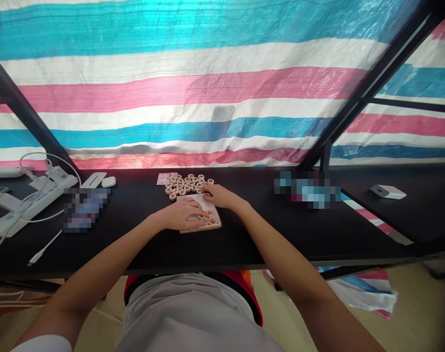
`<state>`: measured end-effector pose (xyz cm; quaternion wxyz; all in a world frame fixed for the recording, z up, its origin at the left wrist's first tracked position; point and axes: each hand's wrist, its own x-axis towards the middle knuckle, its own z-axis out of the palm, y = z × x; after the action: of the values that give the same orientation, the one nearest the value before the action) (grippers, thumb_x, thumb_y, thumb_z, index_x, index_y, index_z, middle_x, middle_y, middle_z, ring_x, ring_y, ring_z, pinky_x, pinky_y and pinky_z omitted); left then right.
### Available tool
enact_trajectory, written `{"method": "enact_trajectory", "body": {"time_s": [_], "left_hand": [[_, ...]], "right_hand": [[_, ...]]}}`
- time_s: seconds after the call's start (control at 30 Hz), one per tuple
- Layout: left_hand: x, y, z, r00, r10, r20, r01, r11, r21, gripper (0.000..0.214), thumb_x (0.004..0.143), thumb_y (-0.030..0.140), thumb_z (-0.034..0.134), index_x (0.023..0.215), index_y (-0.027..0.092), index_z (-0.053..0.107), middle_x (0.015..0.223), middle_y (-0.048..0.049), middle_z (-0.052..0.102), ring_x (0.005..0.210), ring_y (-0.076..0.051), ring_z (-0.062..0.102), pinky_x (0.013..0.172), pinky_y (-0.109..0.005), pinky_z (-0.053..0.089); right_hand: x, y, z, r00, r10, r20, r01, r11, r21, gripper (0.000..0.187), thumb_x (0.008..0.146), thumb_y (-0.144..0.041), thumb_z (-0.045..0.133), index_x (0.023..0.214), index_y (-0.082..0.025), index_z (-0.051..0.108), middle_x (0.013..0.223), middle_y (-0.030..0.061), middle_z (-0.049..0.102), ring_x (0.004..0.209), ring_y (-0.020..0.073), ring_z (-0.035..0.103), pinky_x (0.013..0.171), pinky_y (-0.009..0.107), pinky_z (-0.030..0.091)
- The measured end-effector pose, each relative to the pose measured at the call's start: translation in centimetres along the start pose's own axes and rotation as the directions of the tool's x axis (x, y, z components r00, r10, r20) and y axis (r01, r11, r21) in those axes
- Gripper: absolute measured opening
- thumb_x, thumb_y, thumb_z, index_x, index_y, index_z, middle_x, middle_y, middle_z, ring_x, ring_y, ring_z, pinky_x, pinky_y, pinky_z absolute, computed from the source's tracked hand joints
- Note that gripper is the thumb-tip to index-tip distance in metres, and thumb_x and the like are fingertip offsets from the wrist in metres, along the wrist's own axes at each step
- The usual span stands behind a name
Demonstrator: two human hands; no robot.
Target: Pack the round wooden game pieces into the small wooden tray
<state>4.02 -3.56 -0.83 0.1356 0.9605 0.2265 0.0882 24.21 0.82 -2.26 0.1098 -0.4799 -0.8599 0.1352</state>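
Observation:
A shallow wooden box (218, 224) with a white lining lies on the black table, holding a few round wooden chess pieces with red marks. My left hand (186, 213) rests on the box with its fingers curled over pieces inside. My right hand (218, 194) lies at the box's far right corner, fingers bent and touching a piece at the edge of the heap. A heap of several loose round chess pieces (186, 185) sits just behind the box. A small pink-and-white folded sheet (166, 178) lies at the heap's left.
At the left of the black table (142, 244) are a white power strip (32, 200) with cables, a white mouse (108, 181) and a flat white device (93, 179). A small white box (388, 191) sits on the right-hand table. A striped tarp hangs behind.

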Motion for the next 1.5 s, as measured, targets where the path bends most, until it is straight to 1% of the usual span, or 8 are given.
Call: {"method": "enact_trajectory", "body": {"time_s": [0.3,0.6,0.77,1.0,1.17,1.27,1.37,1.5], "left_hand": [[0.0,-0.9,-0.4,0.998,-0.059,-0.024,0.059,0.998,0.007,0.027,0.087,0.034,0.051,0.105,0.024,0.069,0.103,-0.0037,0.069,0.098,-0.020,0.059,0.093,-0.031,0.039],[0.0,-1.3,-0.3,0.991,-0.131,-0.015,0.131,0.991,-0.033,0.033,0.085,0.045,0.054,0.103,0.022,0.069,0.101,-0.0057,0.067,0.097,-0.022,0.059,0.090,-0.030,0.041],[0.3,-1.3,-0.1,0.988,-0.155,-0.015,0.154,0.987,-0.055,0.032,0.085,0.044,0.055,0.100,0.020,0.070,0.100,-0.0057,0.066,0.096,-0.021,0.058,0.089,-0.030,0.041],[0.2,-1.1,0.0,0.973,-0.205,-0.105,0.207,0.978,0.015,0.027,0.081,0.040,0.055,0.091,0.018,0.067,0.095,-0.0052,0.066,0.090,-0.021,0.059,0.085,-0.031,0.043],[-0.2,-1.4,-1.2,0.925,-0.305,-0.228,0.334,0.937,0.100,0.023,0.079,0.037,0.052,0.087,0.018,0.063,0.090,-0.0049,0.065,0.088,-0.021,0.058,0.081,-0.031,0.043],[-0.7,-2.0,-2.3,0.857,-0.441,-0.266,0.484,0.867,0.123,0.023,0.078,0.037,0.050,0.087,0.019,0.061,0.087,-0.0036,0.066,0.083,-0.020,0.059,0.073,-0.029,0.043],[-1.2,-2.8,-3.3,0.773,-0.574,-0.272,0.621,0.771,0.138,0.024,0.076,0.040,0.051,0.086,0.020,0.060,0.084,-0.0030,0.066,0.077,-0.020,0.059,0.066,-0.028,0.041],[-1.8,-3.5,-4.0,0.738,-0.641,-0.209,0.674,0.702,0.229,0.028,0.075,0.046,0.049,0.076,0.020,0.059,0.079,-0.0048,0.066,0.074,-0.023,0.060,0.064,-0.029,0.040]], "right_hand": [[0.0,-0.2,-0.1,1.000,0.003,0.003,-0.003,1.000,0.003,0.018,0.081,-0.013,0.046,0.092,-0.016,0.060,0.096,0.0077,0.064,0.083,0.0176,0.057,0.070,0.025,0.038],[0.1,0.1,0.0,1.000,0.002,0.002,-0.002,1.000,-0.003,0.017,0.080,-0.014,0.047,0.092,-0.016,0.060,0.096,0.0078,0.065,0.082,0.0177,0.057,0.070,0.025,0.038],[0.1,0.3,0.2,1.000,0.000,0.002,0.000,1.000,-0.002,0.018,0.081,-0.015,0.047,0.094,-0.016,0.059,0.098,0.0077,0.064,0.084,0.0179,0.057,0.071,0.025,0.038],[0.1,0.2,0.1,1.000,-0.006,-0.006,0.006,1.000,-0.001,0.017,0.080,-0.014,0.046,0.091,-0.016,0.059,0.097,0.0076,0.064,0.083,0.0179,0.057,0.071,0.025,0.038],[0.2,0.2,0.1,1.000,-0.002,0.001,0.002,1.000,0.006,0.017,0.081,-0.014,0.046,0.092,-0.016,0.059,0.097,0.0079,0.064,0.084,0.0180,0.057,0.071,0.026,0.038],[0.2,0.1,0.1,1.000,0.005,0.003,-0.005,1.000,0.007,0.018,0.081,-0.015,0.046,0.093,-0.016,0.059,0.098,0.0083,0.064,0.085,0.0183,0.057,0.073,0.026,0.039],[0.2,0.2,0.1,1.000,0.011,0.008,-0.011,1.000,0.004,0.019,0.082,-0.015,0.046,0.095,-0.016,0.059,0.099,0.0087,0.064,0.087,0.0190,0.057,0.075,0.027,0.039],[0.1,0.2,0.1,1.000,0.016,0.012,-0.016,1.000,0.024,0.020,0.082,-0.014,0.046,0.096,-0.016,0.059,0.103,0.0089,0.063,0.090,0.0193,0.057,0.076,0.026,0.040]]}}
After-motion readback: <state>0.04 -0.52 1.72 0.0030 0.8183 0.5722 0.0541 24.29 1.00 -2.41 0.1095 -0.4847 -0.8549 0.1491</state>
